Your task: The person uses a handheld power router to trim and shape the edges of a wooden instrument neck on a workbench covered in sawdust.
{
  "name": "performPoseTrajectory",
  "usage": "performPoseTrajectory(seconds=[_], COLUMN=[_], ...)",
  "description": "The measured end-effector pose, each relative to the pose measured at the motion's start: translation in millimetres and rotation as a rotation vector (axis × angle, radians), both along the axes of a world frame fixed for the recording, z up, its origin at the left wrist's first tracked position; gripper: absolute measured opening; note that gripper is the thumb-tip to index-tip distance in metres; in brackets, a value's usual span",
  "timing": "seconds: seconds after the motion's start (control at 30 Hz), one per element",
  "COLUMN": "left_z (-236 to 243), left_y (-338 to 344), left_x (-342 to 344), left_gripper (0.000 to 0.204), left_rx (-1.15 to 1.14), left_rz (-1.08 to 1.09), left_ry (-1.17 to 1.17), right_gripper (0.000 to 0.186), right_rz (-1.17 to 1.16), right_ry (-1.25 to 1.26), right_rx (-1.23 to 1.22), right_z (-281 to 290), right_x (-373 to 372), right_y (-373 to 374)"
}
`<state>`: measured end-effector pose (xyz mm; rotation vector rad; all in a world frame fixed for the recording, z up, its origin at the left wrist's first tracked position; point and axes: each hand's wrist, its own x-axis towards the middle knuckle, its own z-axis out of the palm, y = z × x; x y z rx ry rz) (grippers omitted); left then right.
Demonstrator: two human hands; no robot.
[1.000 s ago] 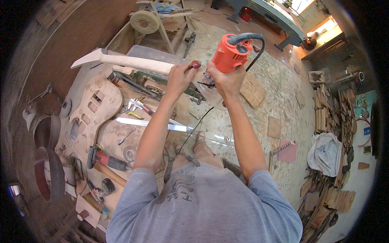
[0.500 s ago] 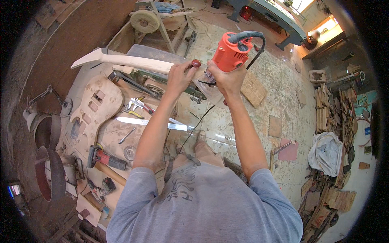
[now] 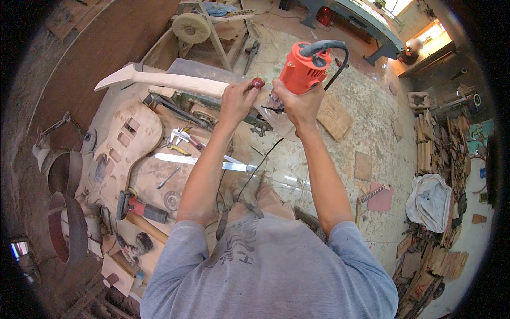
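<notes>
My right hand (image 3: 297, 106) grips a red router (image 3: 300, 66) with a black hose-covered cable and a clear base (image 3: 279, 125). My left hand (image 3: 236, 103) is closed at the right end of a pale wooden neck (image 3: 180, 81), beside a red round knob (image 3: 258, 82); exactly what its fingers hold is hidden. The neck lies across a green machine (image 3: 180, 101) with a grey top. Below it, a guitar body (image 3: 125, 149) with cutouts lies near calipers, yellow-handled pliers and a long metal straightedge (image 3: 194, 161).
Power tools (image 3: 146, 207) lie at lower left beside sanding belts (image 3: 64, 228). A wheel on a wooden stand (image 3: 188, 29) is behind; a large machine table (image 3: 356, 29) is top right. Boards (image 3: 334, 117) lie on the tiled floor; stacked wood (image 3: 425, 143) and a white sack (image 3: 430, 202) line the right.
Both hands and the router keep almost the same pose. The whole view has shifted very slightly, with things appearing a few pixels further right; nothing is taken up or let go.
</notes>
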<state>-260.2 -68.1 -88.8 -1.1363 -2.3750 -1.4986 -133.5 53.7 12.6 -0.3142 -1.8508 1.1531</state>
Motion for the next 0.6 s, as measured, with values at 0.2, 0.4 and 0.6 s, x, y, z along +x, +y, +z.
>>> performPoseTrajectory(seconds=[0.2,0.4,0.6], left_z=[3,8,10], left_y=[-2,-3,-4], left_x=[2,3,7], left_gripper=[0.035,0.028,0.027], left_rx=[-0.022,0.023,0.047], left_rz=[-0.005,-0.037,-0.015], left_ry=[0.012,-0.046,-0.017], right_gripper=[0.034,0.037,0.038], right_rz=[-0.021,-0.019,-0.022], right_ry=[-0.012,-0.081,0.030], right_rx=[0.040,0.036,0.062], right_z=[-2,5,8], right_x=[1,2,0], right_y=[1,-2,-7])
